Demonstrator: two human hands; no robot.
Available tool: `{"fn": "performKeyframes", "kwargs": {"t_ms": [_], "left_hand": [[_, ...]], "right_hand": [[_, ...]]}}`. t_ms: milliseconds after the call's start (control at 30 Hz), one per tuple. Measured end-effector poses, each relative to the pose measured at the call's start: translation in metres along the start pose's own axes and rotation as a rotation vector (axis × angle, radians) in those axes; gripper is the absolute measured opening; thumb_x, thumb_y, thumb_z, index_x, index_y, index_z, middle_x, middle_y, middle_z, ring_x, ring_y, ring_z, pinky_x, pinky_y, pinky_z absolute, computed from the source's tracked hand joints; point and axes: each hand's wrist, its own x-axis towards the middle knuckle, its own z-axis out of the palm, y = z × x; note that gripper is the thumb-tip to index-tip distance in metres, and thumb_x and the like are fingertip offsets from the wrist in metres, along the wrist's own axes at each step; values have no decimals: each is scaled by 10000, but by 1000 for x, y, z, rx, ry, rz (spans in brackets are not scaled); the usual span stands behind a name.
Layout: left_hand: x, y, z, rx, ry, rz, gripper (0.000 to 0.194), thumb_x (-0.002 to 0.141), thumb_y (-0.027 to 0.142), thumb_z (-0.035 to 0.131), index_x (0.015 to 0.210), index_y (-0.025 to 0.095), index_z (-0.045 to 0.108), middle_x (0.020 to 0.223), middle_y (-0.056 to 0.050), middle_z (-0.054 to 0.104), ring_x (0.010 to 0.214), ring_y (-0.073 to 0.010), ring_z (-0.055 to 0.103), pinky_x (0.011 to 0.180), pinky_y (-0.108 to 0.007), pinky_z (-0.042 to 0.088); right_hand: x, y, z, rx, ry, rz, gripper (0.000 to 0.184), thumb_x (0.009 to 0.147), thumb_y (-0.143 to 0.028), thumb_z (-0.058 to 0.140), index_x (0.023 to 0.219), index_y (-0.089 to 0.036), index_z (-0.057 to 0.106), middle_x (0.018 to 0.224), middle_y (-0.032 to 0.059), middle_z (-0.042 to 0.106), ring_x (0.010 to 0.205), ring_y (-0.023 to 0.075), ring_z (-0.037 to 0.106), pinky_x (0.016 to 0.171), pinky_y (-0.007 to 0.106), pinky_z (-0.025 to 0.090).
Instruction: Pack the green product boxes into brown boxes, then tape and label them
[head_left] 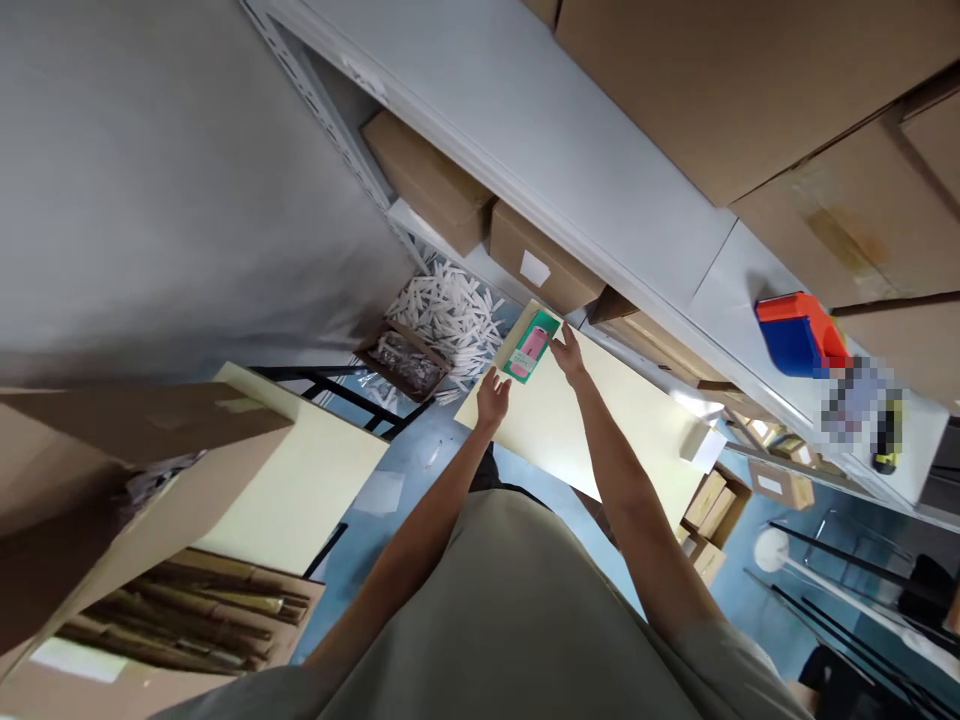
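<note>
A flat green package (538, 330) with a pink shape and a pale label on its face lies at the far left end of a pale yellow table (600, 400). My left hand (492, 400) is at the package's near left corner, fingers apart and curved a little. Beside its right edge is my right hand (568, 354), also open, its thumb and fingers spread. The right fingertips reach the package's edge; whether they press on it I cannot tell. Neither hand grips anything that I can see.
White strips (450, 310) are heaped on the floor beyond the table, beside an open carton (405, 358). Shelving (600, 150) with cardboard boxes runs along the far side. A white box (703, 445) stands at the table's right end. Left is a large open carton (247, 440).
</note>
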Motion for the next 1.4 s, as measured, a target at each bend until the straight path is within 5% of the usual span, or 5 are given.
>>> {"fn": "performKeyframes", "kwargs": {"t_ms": [367, 667, 867, 1133, 1400], "left_hand": [[-124, -6, -101, -64, 136, 351, 92, 811, 307, 863, 822, 231, 812, 1258, -129, 810, 1271, -320, 724, 1090, -476, 617], [-265, -84, -250, -169, 492, 422, 65, 850, 271, 783, 806, 241, 820, 1237, -130, 820, 1273, -327, 735, 1101, -487, 601], [-342, -150, -345, -285, 822, 314, 159, 836, 373, 800, 803, 226, 750, 1079, -110, 831, 1184, -298, 747, 1083, -429, 573], [-388, -204, -474, -834, 1131, 64, 159, 807, 215, 751, 934, 223, 655, 907, -11, 712, 883, -148, 707, 872, -280, 572], [-405, -240, -570, -1038, 1050, -103, 157, 905, 188, 785, 938, 211, 633, 905, -38, 700, 839, -153, 709, 793, -268, 605]], "right_hand": [[-190, 58, -1, 173, -68, -85, 733, 895, -501, 779, 1570, -259, 628, 1799, 160, 491, 1572, 279, 595, 1277, 490, 525], [-306, 135, 136, 164, -526, -56, 586, 883, -505, 744, 1407, -266, 635, 1562, 180, 726, 1385, 281, 751, 1205, 513, 573], [-404, 182, 182, 48, -789, 25, 570, 825, -546, 846, 1290, -255, 689, 1425, 166, 807, 1264, 288, 809, 1134, 459, 609], [-487, 189, 252, -155, -957, -13, 487, 854, -551, 889, 1207, -242, 761, 1348, 146, 842, 1163, 257, 837, 1041, 393, 655], [-562, 228, 365, -385, -1082, -159, 377, 891, -512, 857, 1150, -245, 796, 1260, 89, 861, 1188, 255, 806, 1114, 425, 639]]}}
